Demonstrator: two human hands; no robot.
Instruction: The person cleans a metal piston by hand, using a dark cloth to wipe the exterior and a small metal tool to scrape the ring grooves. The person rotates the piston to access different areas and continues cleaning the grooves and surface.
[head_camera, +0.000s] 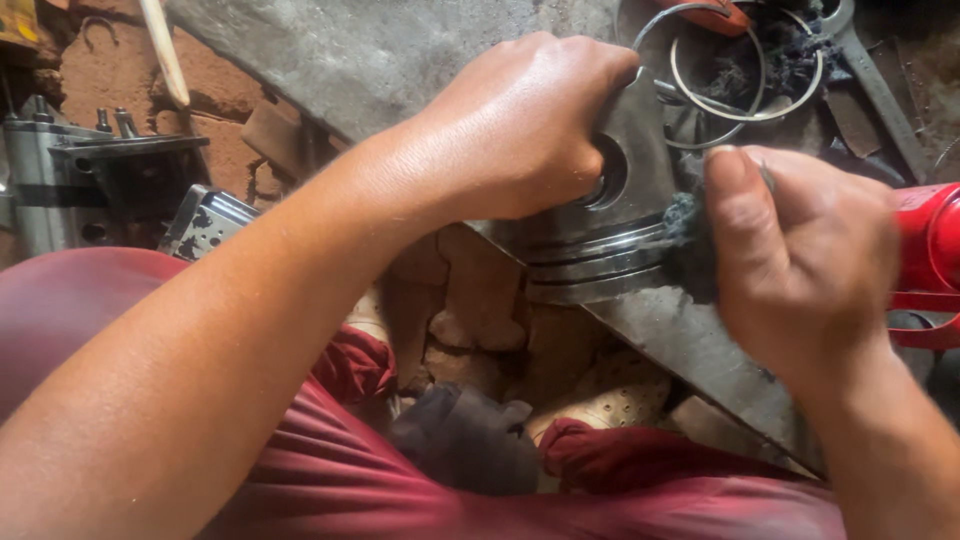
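My left hand (515, 125) grips a grey metal piston (610, 240) by its skirt, with the ringed grooves pointing down toward me and the pin hole showing beside my fingers. My right hand (800, 260) is closed on a dark, dirty rag (690, 235) and presses it against the piston's grooved side. The piston is held above a grey metal plate (700, 350) that slopes across the middle.
Loose thin metal rings (745, 65) and a wrench (875, 85) lie on the dark surface at the top right. A red container (930, 250) stands at the right edge. Engine parts (100, 170) sit at the left on brick ground. My maroon-clad legs fill the bottom.
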